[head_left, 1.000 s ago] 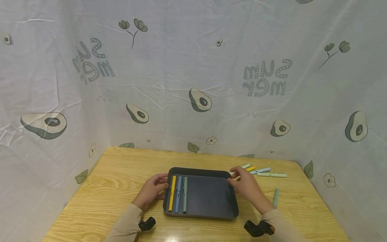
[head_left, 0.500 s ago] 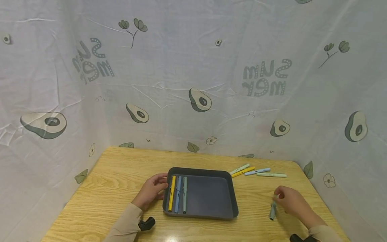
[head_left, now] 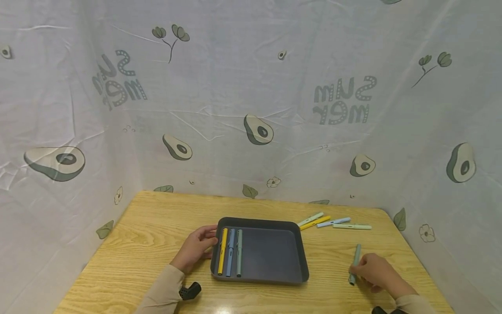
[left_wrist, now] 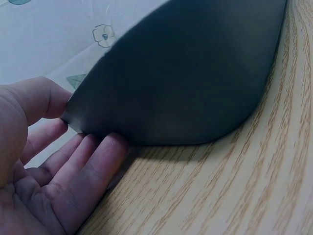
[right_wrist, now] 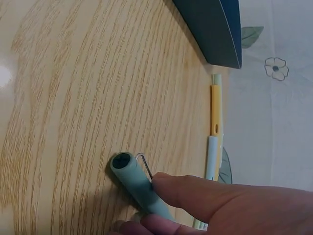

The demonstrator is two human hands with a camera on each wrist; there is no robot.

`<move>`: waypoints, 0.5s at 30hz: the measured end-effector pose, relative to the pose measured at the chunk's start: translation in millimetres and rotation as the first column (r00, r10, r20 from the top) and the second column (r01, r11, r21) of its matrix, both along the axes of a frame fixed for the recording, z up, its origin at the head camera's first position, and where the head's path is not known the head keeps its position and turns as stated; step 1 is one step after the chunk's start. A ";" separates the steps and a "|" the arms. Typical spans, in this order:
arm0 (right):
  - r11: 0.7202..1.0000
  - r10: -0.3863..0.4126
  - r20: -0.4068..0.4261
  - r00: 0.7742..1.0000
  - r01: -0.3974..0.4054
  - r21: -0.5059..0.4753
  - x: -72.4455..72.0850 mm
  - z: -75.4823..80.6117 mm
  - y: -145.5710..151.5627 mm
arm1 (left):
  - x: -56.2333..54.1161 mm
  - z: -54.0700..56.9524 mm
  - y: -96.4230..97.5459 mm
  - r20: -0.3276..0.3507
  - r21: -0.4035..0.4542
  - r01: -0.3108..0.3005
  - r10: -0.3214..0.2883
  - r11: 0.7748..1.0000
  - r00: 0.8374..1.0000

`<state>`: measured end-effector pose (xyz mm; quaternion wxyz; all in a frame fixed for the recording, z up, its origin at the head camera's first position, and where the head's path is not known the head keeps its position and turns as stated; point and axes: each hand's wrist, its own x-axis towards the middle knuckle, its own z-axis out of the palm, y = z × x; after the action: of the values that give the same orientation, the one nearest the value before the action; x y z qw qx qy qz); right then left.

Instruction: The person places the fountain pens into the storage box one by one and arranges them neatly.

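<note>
I see the right hand (head_left: 374, 270) has slid nearer along the green pen (head_left: 357, 254), right of the dark tray (head_left: 270, 259). It pinches the pen; the left hand (head_left: 195, 247) pinches the tray's edge. I'd squeeze snugly, so nothing rolls.

Right hand (head_left: 375, 271) moved from tray (head_left: 270, 257), now grips loose green pen (head_left: 357, 254).

head: high, forward-down, farther | wrists: low, close, across tabletop (head_left: 168, 209) | all share tray (head_left: 270, 255)
</note>
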<state>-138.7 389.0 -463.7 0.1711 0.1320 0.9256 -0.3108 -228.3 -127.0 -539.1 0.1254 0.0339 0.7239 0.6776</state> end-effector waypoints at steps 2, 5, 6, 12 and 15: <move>1.000 0.007 -0.008 1.000 -0.007 0.002 0.0 -1.0 0.0 | 0.0 -0.2 0.0 -0.002 -0.001 0.000 0.000 1.000 1.000; 1.000 0.014 -0.022 1.000 -0.014 0.011 -0.6 -2.4 0.6 | 0.5 0.9 0.1 -0.001 -0.001 -0.002 0.002 1.000 1.000; 0.999 0.026 -0.033 0.999 -0.026 0.019 -0.7 -3.0 1.0 | 0.9 1.5 0.1 0.000 -0.001 -0.002 0.002 1.000 1.000; 0.996 0.083 -0.114 0.990 -0.080 0.037 -2.3 -7.2 3.8 | 1.6 2.5 0.1 0.003 -0.001 0.001 -0.001 1.000 1.000; 0.995 0.097 -0.155 0.983 -0.094 0.028 -2.9 -8.0 3.6 | 0.9 1.9 0.0 0.003 0.003 0.001 -0.002 1.000 1.000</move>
<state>-141.6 392.6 -471.7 0.1116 0.0645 0.9445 -0.3020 -227.5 -126.9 -537.2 0.1268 0.0338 0.7229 0.6784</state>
